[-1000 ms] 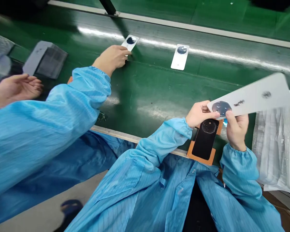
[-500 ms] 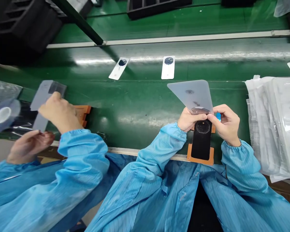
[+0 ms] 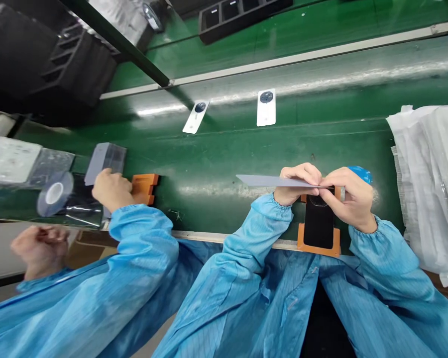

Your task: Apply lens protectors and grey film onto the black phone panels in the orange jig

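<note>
Two sleeved forearms reach from the near edge of the desk [image 3: 216,154] toward an orange holder [image 3: 336,244], where a black phone-shaped panel [image 3: 318,227] lies with its ringed end farthest from the wearer. Over that end, the left hand [image 3: 296,180] grips a grey sheet [image 3: 263,180], its fingers curled above and its thumb below. The right hand [image 3: 353,195] pinches in from the other side, thumb and forefinger closed on the sheet's end, its wrist angled inward so that the fingertips of both hands nearly meet. Seen face-on and slanting upward half a second earlier, the sheet has swung almost edge-on and extends leftward; its printed face is now hidden, and whether it touches the panel cannot be told. Just behind the right hand sits a blue object [image 3: 361,173], with pale packaging [image 3: 429,194] stacked farther right. To the left, a co-worker's hand [image 3: 114,190] reaches to some grey sheets [image 3: 97,161] near an orange block [image 3: 143,188]. Beyond, two white panels [image 3: 195,118] [image 3: 266,113] lie apart, short of a pale rail [image 3: 283,61] and a black divided tray [image 3: 242,19].
</note>
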`<control>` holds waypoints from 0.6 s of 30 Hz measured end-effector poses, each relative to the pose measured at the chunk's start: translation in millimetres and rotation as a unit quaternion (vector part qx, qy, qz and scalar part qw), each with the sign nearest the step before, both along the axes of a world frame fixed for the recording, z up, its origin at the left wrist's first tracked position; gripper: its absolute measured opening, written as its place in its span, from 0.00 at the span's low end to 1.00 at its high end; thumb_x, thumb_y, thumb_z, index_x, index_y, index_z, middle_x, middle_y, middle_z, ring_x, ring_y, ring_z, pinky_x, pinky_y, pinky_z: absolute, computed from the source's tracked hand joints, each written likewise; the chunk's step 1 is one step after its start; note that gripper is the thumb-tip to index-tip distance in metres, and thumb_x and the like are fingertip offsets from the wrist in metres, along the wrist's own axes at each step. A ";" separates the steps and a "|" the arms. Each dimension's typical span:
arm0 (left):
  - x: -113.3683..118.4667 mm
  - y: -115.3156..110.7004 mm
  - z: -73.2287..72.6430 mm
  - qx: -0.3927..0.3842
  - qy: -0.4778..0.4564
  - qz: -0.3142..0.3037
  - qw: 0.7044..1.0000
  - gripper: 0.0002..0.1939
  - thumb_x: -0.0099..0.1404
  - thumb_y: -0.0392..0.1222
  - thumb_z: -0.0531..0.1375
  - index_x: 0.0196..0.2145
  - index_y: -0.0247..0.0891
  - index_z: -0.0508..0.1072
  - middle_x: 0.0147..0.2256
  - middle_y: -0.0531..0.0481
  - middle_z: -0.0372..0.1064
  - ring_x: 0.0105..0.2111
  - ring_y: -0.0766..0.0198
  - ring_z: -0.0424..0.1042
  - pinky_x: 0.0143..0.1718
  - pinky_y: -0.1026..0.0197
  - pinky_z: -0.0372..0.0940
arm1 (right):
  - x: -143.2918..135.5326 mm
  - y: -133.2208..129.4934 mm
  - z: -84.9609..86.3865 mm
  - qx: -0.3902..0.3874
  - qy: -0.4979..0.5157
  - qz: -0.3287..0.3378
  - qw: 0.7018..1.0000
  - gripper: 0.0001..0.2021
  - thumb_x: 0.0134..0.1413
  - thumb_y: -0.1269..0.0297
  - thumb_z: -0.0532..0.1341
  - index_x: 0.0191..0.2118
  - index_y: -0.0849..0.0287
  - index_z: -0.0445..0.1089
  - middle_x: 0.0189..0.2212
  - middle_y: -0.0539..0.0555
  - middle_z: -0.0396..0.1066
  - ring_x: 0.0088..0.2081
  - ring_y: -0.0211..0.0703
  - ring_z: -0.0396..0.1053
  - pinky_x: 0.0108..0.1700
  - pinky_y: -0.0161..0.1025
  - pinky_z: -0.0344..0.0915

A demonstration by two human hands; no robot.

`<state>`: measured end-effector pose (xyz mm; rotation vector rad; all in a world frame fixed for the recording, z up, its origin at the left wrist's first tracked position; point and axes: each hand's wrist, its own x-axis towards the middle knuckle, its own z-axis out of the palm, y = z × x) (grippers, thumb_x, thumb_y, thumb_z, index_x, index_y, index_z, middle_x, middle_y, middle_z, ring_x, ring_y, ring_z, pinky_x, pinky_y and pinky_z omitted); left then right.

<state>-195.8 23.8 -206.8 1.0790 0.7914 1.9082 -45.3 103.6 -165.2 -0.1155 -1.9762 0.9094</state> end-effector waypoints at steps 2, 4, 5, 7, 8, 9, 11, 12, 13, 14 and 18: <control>0.5 1.4 -0.2 0.012 0.010 -0.016 1.000 0.17 0.49 0.45 0.81 0.23 0.40 0.77 0.25 0.52 0.69 0.30 0.65 0.73 0.37 0.56 0.71 | 0.4 -0.5 -0.2 0.010 0.021 0.012 1.000 0.10 0.57 0.74 0.69 0.42 0.52 0.77 0.33 0.51 0.79 0.34 0.44 0.76 0.35 0.42 0.73; 0.3 2.9 -0.8 0.008 0.017 -0.030 0.999 0.21 0.46 0.48 0.82 0.21 0.40 0.74 0.24 0.52 0.68 0.29 0.64 0.72 0.37 0.55 0.71 | 1.3 -1.1 0.0 0.017 0.036 0.028 0.999 0.12 0.56 0.75 0.69 0.43 0.52 0.77 0.33 0.50 0.79 0.34 0.43 0.77 0.35 0.42 0.73; -0.3 3.6 -1.4 -0.001 0.023 -0.040 0.999 0.23 0.45 0.51 0.82 0.20 0.40 0.73 0.23 0.52 0.67 0.30 0.63 0.72 0.37 0.53 0.71 | 1.8 -1.4 0.4 0.020 0.039 0.039 0.998 0.13 0.56 0.76 0.69 0.44 0.52 0.77 0.33 0.50 0.79 0.34 0.43 0.77 0.35 0.41 0.74; -2.4 4.4 -3.1 -0.027 0.043 -0.060 0.997 0.25 0.42 0.57 0.82 0.19 0.42 0.73 0.23 0.50 0.67 0.31 0.59 0.72 0.39 0.49 0.72 | 2.8 -2.5 1.7 0.022 0.040 0.057 0.997 0.15 0.55 0.78 0.69 0.44 0.52 0.77 0.32 0.50 0.79 0.34 0.43 0.77 0.36 0.41 0.74; -3.8 4.5 -4.0 -0.040 0.057 -0.072 0.995 0.25 0.42 0.59 0.81 0.19 0.44 0.73 0.23 0.49 0.67 0.31 0.57 0.72 0.39 0.47 0.73 | 3.2 -3.2 2.6 0.021 0.040 0.064 0.997 0.15 0.54 0.79 0.69 0.44 0.52 0.77 0.32 0.50 0.79 0.34 0.43 0.78 0.36 0.41 0.75; -5.0 4.3 -4.8 -0.052 0.071 -0.083 0.993 0.25 0.42 0.60 0.81 0.19 0.45 0.73 0.23 0.49 0.67 0.32 0.54 0.72 0.39 0.45 0.73 | 3.6 -3.8 3.5 0.019 0.040 0.068 0.997 0.15 0.54 0.79 0.68 0.43 0.52 0.77 0.32 0.50 0.79 0.34 0.43 0.77 0.36 0.41 0.75; -6.7 3.0 -5.1 -0.070 0.092 -0.093 0.989 0.22 0.44 0.59 0.80 0.19 0.48 0.74 0.23 0.47 0.67 0.33 0.50 0.73 0.38 0.43 0.73 | 3.9 -5.0 5.1 0.015 0.042 0.074 0.996 0.14 0.54 0.79 0.68 0.42 0.52 0.77 0.31 0.50 0.79 0.33 0.43 0.77 0.36 0.41 0.74; -6.8 1.7 -4.4 -0.076 0.099 -0.091 0.988 0.20 0.45 0.58 0.80 0.19 0.50 0.75 0.22 0.47 0.67 0.33 0.48 0.73 0.37 0.43 0.73 | 3.9 -5.3 5.7 0.012 0.043 0.077 0.996 0.14 0.54 0.79 0.68 0.42 0.52 0.78 0.31 0.49 0.78 0.32 0.42 0.76 0.35 0.41 0.74; -6.3 0.2 -3.1 -0.079 0.106 -0.084 0.988 0.19 0.46 0.58 0.79 0.19 0.50 0.75 0.22 0.47 0.67 0.33 0.47 0.74 0.37 0.43 0.73 | 3.9 -5.5 6.0 0.011 0.044 0.080 0.996 0.14 0.55 0.78 0.68 0.42 0.52 0.78 0.31 0.49 0.78 0.31 0.42 0.76 0.35 0.41 0.74; -5.4 -1.5 -1.2 -0.082 0.112 -0.072 0.988 0.19 0.47 0.58 0.79 0.19 0.50 0.76 0.22 0.47 0.67 0.33 0.47 0.74 0.36 0.44 0.73 | 3.9 -5.5 6.2 0.010 0.045 0.084 0.995 0.14 0.54 0.78 0.68 0.42 0.52 0.78 0.30 0.49 0.78 0.31 0.42 0.76 0.34 0.41 0.74; 0.6 -6.9 8.7 -0.120 0.141 -0.005 0.983 0.24 0.46 0.66 0.76 0.17 0.47 0.74 0.20 0.46 0.67 0.30 0.51 0.75 0.34 0.47 0.74 | 4.0 -4.8 5.8 0.011 0.044 0.095 0.994 0.15 0.53 0.79 0.68 0.42 0.51 0.78 0.30 0.50 0.78 0.31 0.43 0.76 0.32 0.42 0.73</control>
